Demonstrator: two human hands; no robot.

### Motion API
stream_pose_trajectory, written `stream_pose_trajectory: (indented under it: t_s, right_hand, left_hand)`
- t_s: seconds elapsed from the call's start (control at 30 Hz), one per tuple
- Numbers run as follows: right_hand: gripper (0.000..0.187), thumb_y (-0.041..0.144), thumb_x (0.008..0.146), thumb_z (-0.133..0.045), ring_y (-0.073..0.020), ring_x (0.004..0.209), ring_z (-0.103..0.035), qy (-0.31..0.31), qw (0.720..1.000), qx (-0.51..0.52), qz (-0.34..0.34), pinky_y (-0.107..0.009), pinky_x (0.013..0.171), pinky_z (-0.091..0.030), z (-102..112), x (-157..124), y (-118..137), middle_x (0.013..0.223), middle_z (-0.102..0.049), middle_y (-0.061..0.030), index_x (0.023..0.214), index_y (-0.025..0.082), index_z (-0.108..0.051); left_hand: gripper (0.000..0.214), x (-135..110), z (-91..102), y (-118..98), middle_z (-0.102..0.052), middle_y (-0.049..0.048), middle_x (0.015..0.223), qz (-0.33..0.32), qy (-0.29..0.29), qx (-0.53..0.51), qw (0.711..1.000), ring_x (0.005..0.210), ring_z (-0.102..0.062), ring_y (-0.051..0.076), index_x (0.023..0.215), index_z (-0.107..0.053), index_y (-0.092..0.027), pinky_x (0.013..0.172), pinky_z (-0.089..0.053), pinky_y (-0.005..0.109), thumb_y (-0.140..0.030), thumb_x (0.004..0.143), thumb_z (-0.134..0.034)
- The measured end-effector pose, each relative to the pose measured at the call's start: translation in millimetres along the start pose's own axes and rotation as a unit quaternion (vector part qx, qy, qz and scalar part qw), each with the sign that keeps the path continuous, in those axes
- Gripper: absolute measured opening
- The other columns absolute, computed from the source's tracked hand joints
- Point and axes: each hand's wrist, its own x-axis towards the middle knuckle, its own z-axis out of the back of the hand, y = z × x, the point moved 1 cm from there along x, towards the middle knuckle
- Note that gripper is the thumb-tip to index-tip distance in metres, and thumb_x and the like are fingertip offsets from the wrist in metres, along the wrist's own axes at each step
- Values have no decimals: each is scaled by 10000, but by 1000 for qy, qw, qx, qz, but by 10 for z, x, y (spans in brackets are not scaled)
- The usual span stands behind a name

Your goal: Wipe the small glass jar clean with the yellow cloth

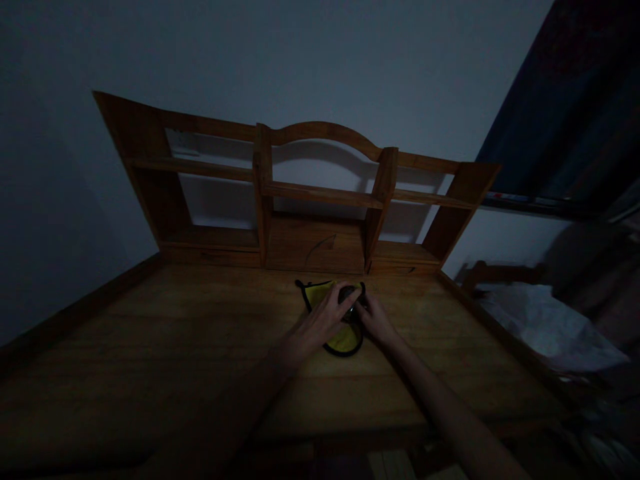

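On the desk a yellow-green cloth (345, 339) with black edging lies spread under both hands. Over it is a small dark rounded object (346, 293) with a shiny spot; its kind is too dim to tell. My left hand (327, 317) is curled round the object's left side, thumb and fingers on it. From the right, my right hand (376, 319) closes its fingers on the object's near right side, and its fingertips are partly hidden. Part of the cloth is covered by my left hand.
The wooden desk (200, 347) has a raised shelf unit (320, 193) along its back, with drawers low on both sides. A dark curtain (565, 113) hangs at the right. Beyond the desk's right edge, a white sheet or bag (545, 323) lies near a wooden chair back (505, 273).
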Motion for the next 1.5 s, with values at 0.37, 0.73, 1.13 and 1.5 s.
stream_pose_trajectory:
  t_s: [0.37,0.73,1.13,1.5]
  right_hand:
    - [311,292,924,-459,-246,995,-635,-13,999,-34,5,-388,892,-497,0,-7,20,1071,-680,-101,1192,181,-574]
    - [323,282,882,-504,-251,1041,-607,-10,1000,18,0,-410,956,-457,0,29,27,1046,-682,-79,1181,195,-592]
    - [502,162,755,-588,-231,1135,-577,18,994,106,-26,-414,1030,-418,1,53,40,1237,-620,-66,1254,210,-553]
    - [572,139,678,-579,-240,1180,-551,14,982,161,-100,-450,1075,-372,-18,58,-86,1251,-621,-29,1239,255,-582]
  left_hand:
    - [858,2,11,-16,-334,113,1401,23,-1,-5,1000,1283,-444,286,1451,-264,-303,1005,-485,448,-60,727,-657]
    - [867,-9,-9,-5,-338,113,1399,31,-5,-19,999,1277,-457,296,1448,-249,-315,984,-499,472,-91,728,-677]
    - [836,-5,-39,13,-339,124,1394,62,-15,-8,998,1259,-471,278,1425,-296,-265,1002,-491,435,-141,721,-728]
    - [844,16,-16,7,-352,111,1354,100,-38,-31,994,1180,-538,285,1401,-311,-267,931,-541,423,-168,691,-754]
